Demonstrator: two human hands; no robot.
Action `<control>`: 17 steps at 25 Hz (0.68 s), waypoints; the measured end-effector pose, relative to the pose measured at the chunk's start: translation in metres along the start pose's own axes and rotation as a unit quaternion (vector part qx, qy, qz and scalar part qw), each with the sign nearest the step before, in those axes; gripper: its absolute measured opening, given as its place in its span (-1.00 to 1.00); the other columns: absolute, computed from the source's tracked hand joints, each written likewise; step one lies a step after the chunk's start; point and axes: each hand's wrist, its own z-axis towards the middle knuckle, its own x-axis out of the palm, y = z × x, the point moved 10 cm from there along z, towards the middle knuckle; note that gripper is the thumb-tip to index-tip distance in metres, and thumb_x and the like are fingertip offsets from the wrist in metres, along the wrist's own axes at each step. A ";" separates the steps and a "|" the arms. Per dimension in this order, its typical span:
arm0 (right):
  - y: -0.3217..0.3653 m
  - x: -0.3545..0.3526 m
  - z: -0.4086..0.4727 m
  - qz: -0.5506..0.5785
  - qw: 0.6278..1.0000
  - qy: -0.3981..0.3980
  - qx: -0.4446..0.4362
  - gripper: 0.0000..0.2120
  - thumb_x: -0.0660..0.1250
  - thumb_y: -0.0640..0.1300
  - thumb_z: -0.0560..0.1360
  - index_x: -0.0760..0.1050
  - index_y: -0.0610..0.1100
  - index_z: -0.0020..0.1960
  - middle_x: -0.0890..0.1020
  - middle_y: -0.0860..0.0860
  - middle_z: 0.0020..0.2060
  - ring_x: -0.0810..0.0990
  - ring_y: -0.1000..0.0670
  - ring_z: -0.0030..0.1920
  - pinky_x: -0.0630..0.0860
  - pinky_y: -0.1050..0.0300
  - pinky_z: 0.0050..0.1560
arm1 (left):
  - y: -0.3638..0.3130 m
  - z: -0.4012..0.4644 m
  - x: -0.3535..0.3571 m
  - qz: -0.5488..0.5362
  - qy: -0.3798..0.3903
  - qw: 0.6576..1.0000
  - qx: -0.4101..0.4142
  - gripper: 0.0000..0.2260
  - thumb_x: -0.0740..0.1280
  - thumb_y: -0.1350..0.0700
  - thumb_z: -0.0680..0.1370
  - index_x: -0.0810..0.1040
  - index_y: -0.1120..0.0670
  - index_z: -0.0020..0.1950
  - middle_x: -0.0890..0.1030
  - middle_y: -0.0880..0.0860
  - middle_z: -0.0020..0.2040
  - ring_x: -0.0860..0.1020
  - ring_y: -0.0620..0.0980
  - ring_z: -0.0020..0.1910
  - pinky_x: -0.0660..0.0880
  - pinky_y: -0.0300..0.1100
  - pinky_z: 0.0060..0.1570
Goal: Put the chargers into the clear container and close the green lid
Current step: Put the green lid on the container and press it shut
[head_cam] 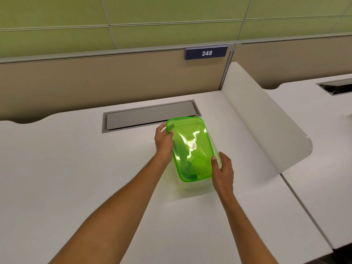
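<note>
A translucent green lid lies on top of the clear container, which stands on the white desk. Dark and pale shapes, the chargers, show dimly through the lid near its front end. My left hand grips the lid's far left edge, thumb on top. At the near right corner my right hand presses with its thumb on the rim and its fingers along the container's side.
A grey cable hatch is set into the white desk just behind the container. A curved white divider rises on the right, with another desk beyond it. A beige partition with a sign reading 248 stands at the back.
</note>
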 end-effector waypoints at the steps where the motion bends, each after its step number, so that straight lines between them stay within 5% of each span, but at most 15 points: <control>1: 0.002 -0.001 0.002 -0.002 1.000 0.001 -0.006 -0.58 0.20 -0.02 0.60 0.37 -0.17 0.40 0.43 -0.03 0.35 0.40 -0.05 0.36 0.33 0.02 0.39 | -0.002 -0.002 0.001 -0.018 0.003 1.000 -0.008 -0.68 0.26 0.36 0.54 0.48 0.06 0.22 0.62 0.13 0.07 0.60 0.01 -0.16 0.56 -0.10 -0.12; 5: 0.021 -0.003 0.016 -0.019 0.999 0.007 -0.038 -0.59 0.21 -0.02 0.60 0.39 -0.12 0.40 0.46 -0.04 0.37 0.36 -0.03 0.39 0.28 0.10 0.39 | -0.005 -0.003 0.000 -0.069 0.004 0.997 -0.035 -0.68 0.22 0.37 0.55 0.55 -0.04 0.07 0.65 0.15 -0.04 0.64 0.11 -0.14 0.58 0.05 -0.02; 10: 0.044 -0.004 0.036 -0.033 0.997 0.036 -0.064 -0.59 0.22 0.00 0.59 0.36 -0.05 0.42 0.55 0.02 0.26 0.47 -0.04 0.26 0.38 0.08 0.26 | -0.015 0.002 -0.013 -0.118 -0.021 0.992 -0.037 -0.63 0.23 0.42 0.53 0.54 0.09 0.24 0.63 0.14 -0.14 0.61 0.01 -0.30 0.62 -0.16 -0.26; 13: 0.046 -0.005 0.045 -0.002 0.998 0.052 -0.038 -0.61 0.24 0.00 0.58 0.41 -0.02 0.39 0.60 0.02 0.11 0.54 -0.01 0.11 0.45 0.10 0.15 | -0.015 0.006 -0.013 -0.149 -0.009 0.986 -0.069 -0.64 0.19 0.42 0.56 0.49 0.15 0.30 0.62 0.21 -0.05 0.61 0.05 -0.23 0.60 -0.05 -0.10; 17: 0.047 -0.007 0.047 -0.035 0.998 0.025 -0.052 -0.69 0.30 -0.04 0.54 0.55 -0.07 0.25 0.62 0.01 -0.10 0.52 -0.01 -0.15 0.39 0.19 -0.08 | -0.009 0.001 -0.009 -0.035 0.003 0.998 -0.050 -0.63 0.18 0.39 0.55 0.49 0.14 0.31 0.61 0.18 0.04 0.60 0.04 -0.17 0.58 -0.06 -0.05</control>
